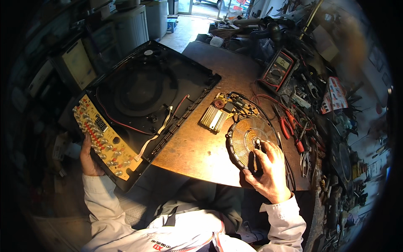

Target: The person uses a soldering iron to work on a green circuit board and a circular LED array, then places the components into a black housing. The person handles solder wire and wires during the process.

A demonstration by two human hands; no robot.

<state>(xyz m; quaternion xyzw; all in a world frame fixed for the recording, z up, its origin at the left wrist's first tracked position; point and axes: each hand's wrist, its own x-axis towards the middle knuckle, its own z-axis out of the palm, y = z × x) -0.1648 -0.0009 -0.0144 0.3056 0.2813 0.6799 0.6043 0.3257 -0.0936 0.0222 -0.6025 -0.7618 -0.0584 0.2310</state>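
My left hand point(88, 157) grips the near left edge of a black plastic induction cooker housing point(172, 73), its fingers passing underneath. The housing is tilted and partly over the table. Along its near side lies a yellow control board point(107, 140) with a small display and buttons; a white connector with pale wires joins it. On the table rests a round copper induction coil point(243, 130). My right hand point(270, 172) is over the coil's near right part, thumb and fingers apart, index fingertip by the white piece at its centre. Behind the coil sits a power circuit board with a finned heatsink point(214, 118).
A wooden table point(189, 159) carries these parts. At its right stand a multimeter point(279, 69) with red leads and red-handled pliers point(287, 124), beside a dense pile of tools and scraps. Cables run along the coil's right side. Appliances point(130, 31) line the left.
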